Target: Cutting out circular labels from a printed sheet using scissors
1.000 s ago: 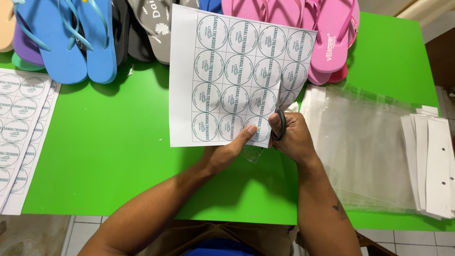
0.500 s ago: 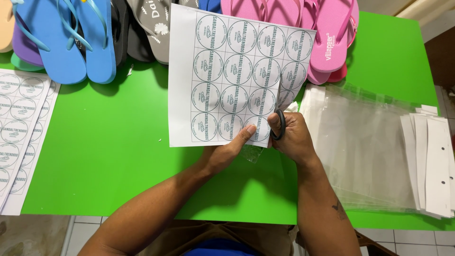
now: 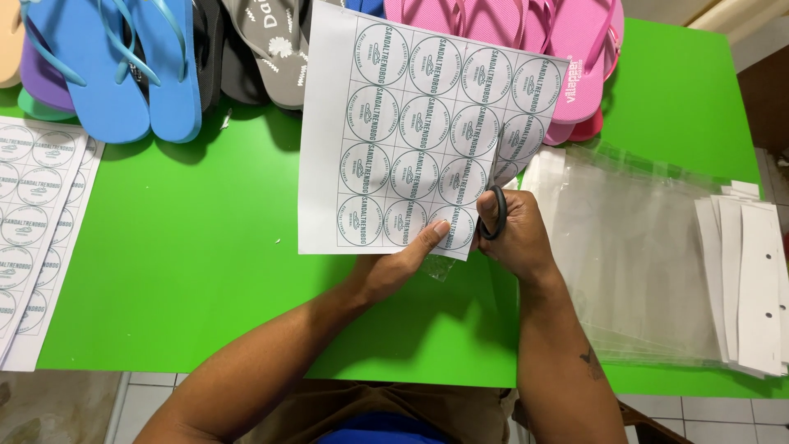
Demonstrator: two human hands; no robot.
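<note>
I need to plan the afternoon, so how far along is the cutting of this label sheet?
Barely begun. The right hand works black scissors at the right edge of the sheet of round labels, which the left hand steadies. All four rows look uncut. More label sheets wait on the green table.

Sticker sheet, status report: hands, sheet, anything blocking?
Left hand pinches sheet at bottom edge. Right hand grips scissors, cutting at sheet's right side. Nothing blocking.

Very little has shifted: the label sheet (image 3: 411, 131) has tilted a touch more, its top edge now reaching further up over the pink flip-flops (image 3: 526, 33). The right hand (image 3: 514, 234) on the scissors (image 3: 496, 212) has crept slightly up the sheet's right edge.
</note>
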